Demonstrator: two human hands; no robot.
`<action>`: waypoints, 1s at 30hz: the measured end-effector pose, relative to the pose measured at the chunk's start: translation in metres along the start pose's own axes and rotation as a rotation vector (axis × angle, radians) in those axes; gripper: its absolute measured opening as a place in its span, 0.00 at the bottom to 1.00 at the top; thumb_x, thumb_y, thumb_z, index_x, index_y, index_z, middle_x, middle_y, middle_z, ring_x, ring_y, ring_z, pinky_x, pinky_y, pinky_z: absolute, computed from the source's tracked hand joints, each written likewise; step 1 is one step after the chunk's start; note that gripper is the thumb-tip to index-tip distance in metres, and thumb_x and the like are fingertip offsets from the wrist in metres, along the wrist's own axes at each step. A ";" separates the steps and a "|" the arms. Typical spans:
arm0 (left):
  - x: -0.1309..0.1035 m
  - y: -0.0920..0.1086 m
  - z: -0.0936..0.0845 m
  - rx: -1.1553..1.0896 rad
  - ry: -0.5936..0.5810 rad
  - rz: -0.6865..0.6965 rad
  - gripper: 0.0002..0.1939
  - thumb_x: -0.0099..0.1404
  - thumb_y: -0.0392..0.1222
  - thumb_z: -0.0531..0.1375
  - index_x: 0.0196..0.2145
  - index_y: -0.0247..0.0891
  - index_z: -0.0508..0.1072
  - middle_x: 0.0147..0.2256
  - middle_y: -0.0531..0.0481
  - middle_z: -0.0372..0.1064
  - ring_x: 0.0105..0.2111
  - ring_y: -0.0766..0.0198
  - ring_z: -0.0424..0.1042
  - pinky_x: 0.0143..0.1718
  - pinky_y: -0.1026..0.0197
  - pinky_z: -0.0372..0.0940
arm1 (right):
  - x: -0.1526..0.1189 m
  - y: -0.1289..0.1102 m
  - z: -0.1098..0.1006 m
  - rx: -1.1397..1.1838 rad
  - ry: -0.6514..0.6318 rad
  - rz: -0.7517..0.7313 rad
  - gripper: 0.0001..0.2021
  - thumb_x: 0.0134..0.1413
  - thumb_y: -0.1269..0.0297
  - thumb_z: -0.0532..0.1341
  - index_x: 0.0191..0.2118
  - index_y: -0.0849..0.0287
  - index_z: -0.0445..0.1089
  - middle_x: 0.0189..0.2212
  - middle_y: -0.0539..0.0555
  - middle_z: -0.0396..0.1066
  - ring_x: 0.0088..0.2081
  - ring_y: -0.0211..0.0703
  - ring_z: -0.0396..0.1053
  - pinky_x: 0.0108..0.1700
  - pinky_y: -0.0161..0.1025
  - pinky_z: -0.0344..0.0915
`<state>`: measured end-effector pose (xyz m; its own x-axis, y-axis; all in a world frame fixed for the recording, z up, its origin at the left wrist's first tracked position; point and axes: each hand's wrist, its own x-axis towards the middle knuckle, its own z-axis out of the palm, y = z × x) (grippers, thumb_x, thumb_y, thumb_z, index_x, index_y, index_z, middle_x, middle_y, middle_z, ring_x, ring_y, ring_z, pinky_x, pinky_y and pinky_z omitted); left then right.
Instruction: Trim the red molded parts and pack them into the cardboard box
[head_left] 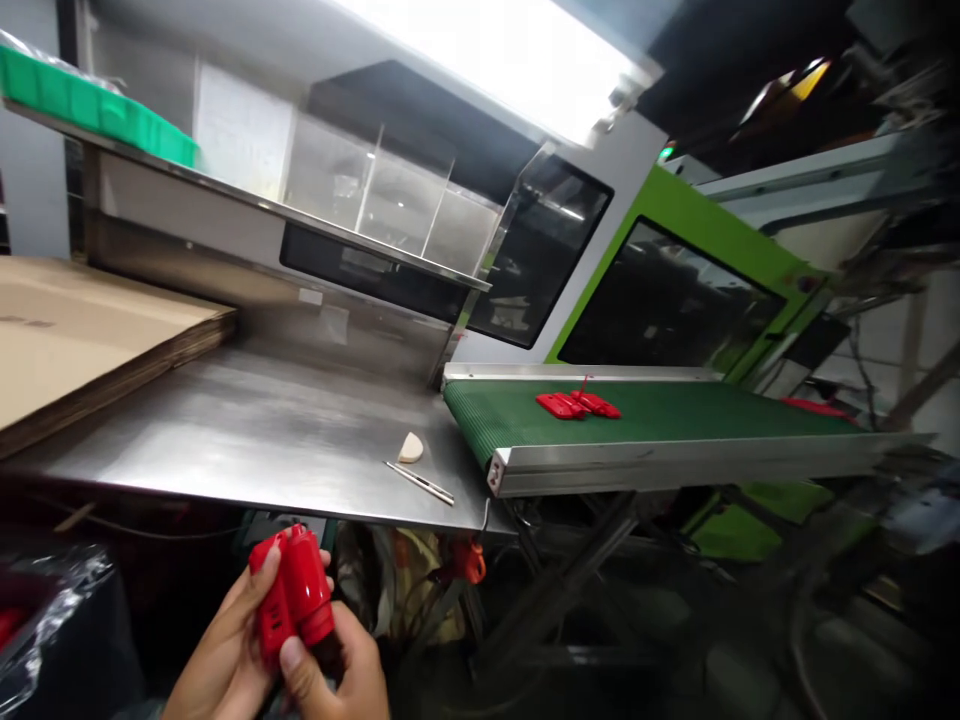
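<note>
Red moulded plastic parts (pixel 306 585) are held up in front of the metal table's near edge. One side is rounded and glossy, the other flatter with small dark slots; I cannot tell whether they are joined. My left hand (pixel 236 640) wraps round them from the left, its thumb on the flatter side. From the lower right, my right hand (pixel 345 670) grips their bottom end between thumb and fingers. On the green conveyor belt (pixel 510 415) lie more red plastic parts (pixel 577 403) with a thin upright sprue.
A pale half-round piece (pixel 410 447) and a thin metal tool (pixel 420 482) lie on the metal table (pixel 300 430). Stacked cardboard (pixel 112 330) covers its left side. A plastic-lined container (pixel 67 630) stands at lower left. An orange-handled tool (pixel 471 562) hangs below the table edge.
</note>
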<state>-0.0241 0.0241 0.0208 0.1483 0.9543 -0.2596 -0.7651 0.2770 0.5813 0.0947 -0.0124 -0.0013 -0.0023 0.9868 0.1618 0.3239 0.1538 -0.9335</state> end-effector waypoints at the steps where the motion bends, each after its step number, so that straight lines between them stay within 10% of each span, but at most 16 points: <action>1: 0.000 0.004 -0.004 -0.002 0.001 0.015 0.26 0.60 0.34 0.64 0.55 0.37 0.65 0.42 0.39 0.76 0.41 0.48 0.76 0.38 0.51 0.74 | 0.003 -0.005 -0.012 -0.040 -0.016 -0.002 0.24 0.48 0.39 0.60 0.36 0.59 0.72 0.25 0.49 0.72 0.24 0.38 0.68 0.27 0.35 0.66; 8: 0.001 0.003 -0.017 -0.216 -0.094 -0.068 0.22 0.62 0.30 0.61 0.53 0.39 0.65 0.41 0.40 0.73 0.31 0.56 0.76 0.29 0.56 0.72 | 0.133 -0.014 -0.125 -0.611 0.320 0.004 0.14 0.61 0.56 0.56 0.47 0.60 0.66 0.48 0.56 0.67 0.50 0.46 0.65 0.54 0.52 0.62; 14: -0.009 -0.014 0.000 -0.334 -0.115 -0.050 0.08 0.68 0.41 0.56 0.42 0.35 0.67 0.27 0.51 0.65 0.17 0.73 0.59 0.12 0.71 0.54 | 0.194 0.000 -0.125 -0.956 0.131 0.042 0.12 0.57 0.56 0.60 0.39 0.61 0.69 0.41 0.53 0.70 0.44 0.44 0.68 0.49 0.50 0.66; 22: -0.038 0.002 0.014 -0.325 -0.200 -0.072 0.16 0.68 0.52 0.54 0.40 0.35 0.68 0.27 0.53 0.60 0.16 0.74 0.56 0.09 0.73 0.49 | 0.089 -0.026 -0.099 -0.784 0.025 -0.330 0.17 0.67 0.55 0.44 0.47 0.59 0.63 0.32 0.51 0.70 0.33 0.40 0.69 0.40 0.42 0.65; 30: -0.061 0.006 0.014 -0.198 -0.185 0.046 0.06 0.68 0.45 0.53 0.39 0.42 0.65 0.32 0.53 0.61 0.20 0.71 0.63 0.16 0.71 0.57 | -0.016 -0.067 -0.078 -0.538 -0.218 -0.639 0.15 0.64 0.64 0.51 0.54 0.52 0.62 0.32 0.51 0.67 0.32 0.36 0.66 0.33 0.33 0.65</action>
<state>-0.0291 -0.0306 0.0510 0.2084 0.9748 -0.0802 -0.8786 0.2226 0.4224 0.1463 -0.0428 0.0837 -0.5009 0.7150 0.4878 0.6023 0.6926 -0.3969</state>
